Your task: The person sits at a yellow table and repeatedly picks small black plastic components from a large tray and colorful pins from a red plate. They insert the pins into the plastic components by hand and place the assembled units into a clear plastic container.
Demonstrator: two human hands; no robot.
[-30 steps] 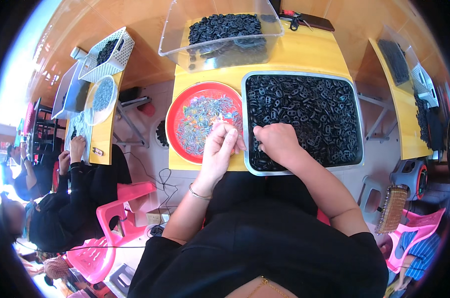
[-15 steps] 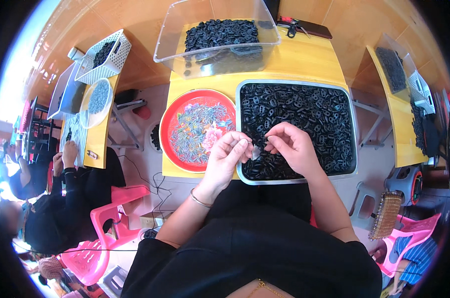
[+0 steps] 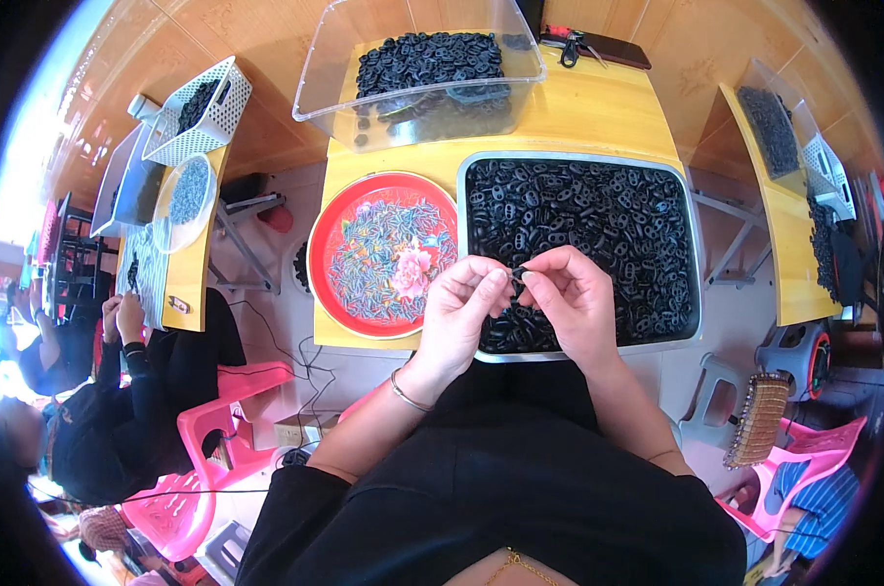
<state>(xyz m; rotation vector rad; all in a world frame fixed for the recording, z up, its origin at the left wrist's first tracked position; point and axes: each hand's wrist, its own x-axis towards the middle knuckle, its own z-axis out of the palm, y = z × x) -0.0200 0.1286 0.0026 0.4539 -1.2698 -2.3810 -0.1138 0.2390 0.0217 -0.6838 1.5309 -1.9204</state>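
My left hand (image 3: 466,305) and my right hand (image 3: 578,301) meet over the near left part of a metal tray (image 3: 697,283). Thumbs and forefingers are pinched together, with a small dark piece (image 3: 516,275) between the fingertips; the fingers cover most of it. Whatever else my left fingertips grip is too small to make out. The metal tray is full of black oval pieces (image 3: 608,205) with holes in them. Beside my left hand lies a round red tray (image 3: 321,230) with a flower print, scattered with thin, short metallic pieces (image 3: 364,283).
Behind the trays stands a clear plastic bin (image 3: 315,103) holding more black pieces. Pliers (image 3: 571,49) and a dark flat case (image 3: 617,51) lie at the table's back. At the left, another person's hands (image 3: 122,317) work by a table with baskets. Pink chairs (image 3: 229,420) stand nearby.
My hands have come together, and the fingertips now meet at the small dark piece. The other person's hands at the left have closed toward each other.
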